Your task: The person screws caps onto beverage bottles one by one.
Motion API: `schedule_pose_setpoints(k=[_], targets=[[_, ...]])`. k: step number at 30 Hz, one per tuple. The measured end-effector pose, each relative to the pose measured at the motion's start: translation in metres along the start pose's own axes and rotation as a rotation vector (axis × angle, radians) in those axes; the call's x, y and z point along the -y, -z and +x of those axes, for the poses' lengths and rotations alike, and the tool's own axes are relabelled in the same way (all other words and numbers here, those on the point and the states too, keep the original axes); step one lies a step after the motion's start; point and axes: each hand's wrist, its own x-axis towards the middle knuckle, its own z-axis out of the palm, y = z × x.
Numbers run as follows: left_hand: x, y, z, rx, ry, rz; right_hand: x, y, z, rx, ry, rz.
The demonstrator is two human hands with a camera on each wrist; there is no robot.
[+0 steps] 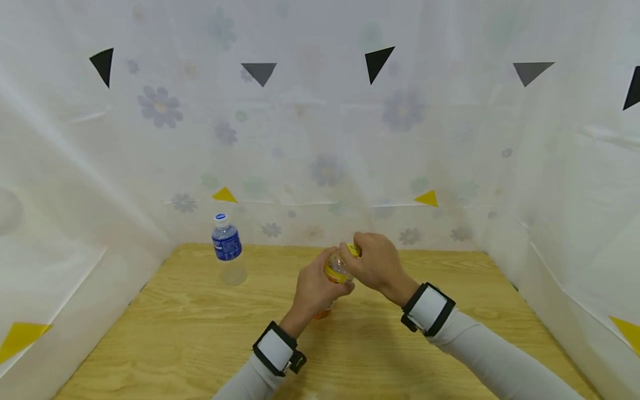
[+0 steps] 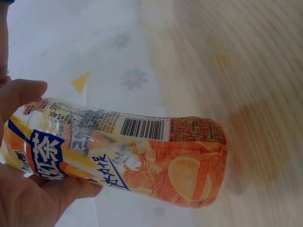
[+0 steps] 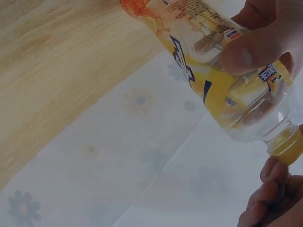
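An orange drink bottle (image 1: 336,270) with a yellow and orange label is held tilted above the wooden table (image 1: 200,333). My left hand (image 1: 315,289) grips its body (image 2: 128,156), fingers wrapped round the label. My right hand (image 1: 375,262) closes over the yellow cap (image 1: 353,249) at the bottle's neck. The right wrist view shows the clear shoulder of the bottle (image 3: 227,90), the yellow cap (image 3: 288,145) and my right fingers (image 3: 267,196) curled by it. The bottle looks empty.
A clear water bottle (image 1: 227,248) with a blue label and white cap stands upright at the table's back left. White flowered sheeting (image 1: 325,155) walls in the table on three sides.
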Motion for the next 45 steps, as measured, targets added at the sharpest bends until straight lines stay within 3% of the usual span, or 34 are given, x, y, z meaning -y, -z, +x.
schedule_pose_setpoints(k=[7, 16, 27, 45], targets=[[0.000, 0.002, 0.000, -0.005, 0.006, -0.005, 0.010, 0.009, -0.006, 0.101, -0.089, 0.083], [0.003, 0.006, 0.003, -0.011, 0.059, -0.013, 0.019, 0.023, -0.005, 0.198, -0.023, 0.117], [0.003, 0.004, 0.003, -0.001, 0.014, -0.004, 0.019, 0.012, -0.007, 0.130, 0.008, 0.039], [0.004, 0.002, 0.004, 0.003, -0.003, 0.017, 0.016, 0.007, -0.005, 0.103, 0.040, 0.014]])
